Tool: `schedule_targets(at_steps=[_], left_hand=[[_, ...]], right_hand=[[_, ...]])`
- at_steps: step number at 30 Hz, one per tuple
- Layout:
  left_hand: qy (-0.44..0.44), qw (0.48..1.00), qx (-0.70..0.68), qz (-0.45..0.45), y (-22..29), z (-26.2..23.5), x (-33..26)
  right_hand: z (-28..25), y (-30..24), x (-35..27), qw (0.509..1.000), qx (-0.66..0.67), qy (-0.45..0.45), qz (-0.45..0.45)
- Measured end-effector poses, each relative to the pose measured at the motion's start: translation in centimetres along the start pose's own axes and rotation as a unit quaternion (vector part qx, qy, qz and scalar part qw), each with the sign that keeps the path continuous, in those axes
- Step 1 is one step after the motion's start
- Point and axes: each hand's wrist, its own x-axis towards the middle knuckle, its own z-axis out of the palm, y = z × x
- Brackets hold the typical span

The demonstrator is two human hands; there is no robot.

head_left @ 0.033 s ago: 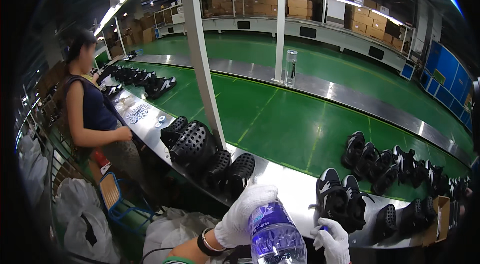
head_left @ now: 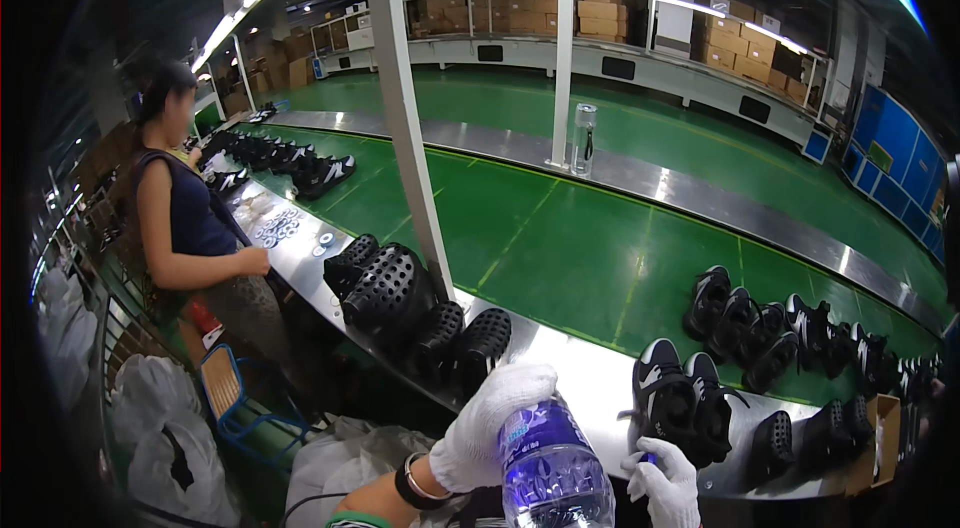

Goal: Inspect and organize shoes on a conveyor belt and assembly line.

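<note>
White knit gloves cover both of my hands. My left hand [head_left: 492, 428] is wrapped round a clear plastic water bottle [head_left: 555, 468] with a purple label, held tilted in front of the bench; its lower part runs out of the picture. To the right, the fingers of my right hand [head_left: 664, 484] are pinched on a small blue bottle cap [head_left: 648, 458], mostly hidden by the glove. Just beyond that hand, a pair of black and white sneakers [head_left: 664, 390] stands on the metal bench [head_left: 575, 368]. Black perforated shoe forms [head_left: 484, 338] stand beyond my left hand.
More black shoes [head_left: 735, 313] line the right side, near an open cardboard box [head_left: 884, 438]. A co-worker [head_left: 190, 208] stands at the bench on the left, by a blue-framed stool [head_left: 225, 388]. A white post [head_left: 405, 118] rises behind the bench. A clear bottle [head_left: 583, 138] stands on the far ledge.
</note>
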Motion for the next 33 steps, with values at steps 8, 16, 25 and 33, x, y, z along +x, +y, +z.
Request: schedule_targets(at_steps=[8,16,25,33], left_hand=[[0.012,0.995,0.035,0.097,1.6,-1.7,5.7],[0.029,0.983,0.056,0.171,2.7,-1.4,9.1],[0.027,0.978,0.05,0.203,3.4,-1.1,10.5],[0.033,0.975,0.066,0.208,3.8,-1.4,11.2]], right_hand=[[-1.3,0.8,-0.8,0.997,0.044,-0.022,-0.053],[-2.7,1.6,-1.3,0.994,0.089,-0.009,-0.065],[-3.2,1.9,-1.7,0.991,0.11,-0.016,-0.069],[-3.2,2.0,-1.5,0.99,0.116,-0.004,-0.08]])
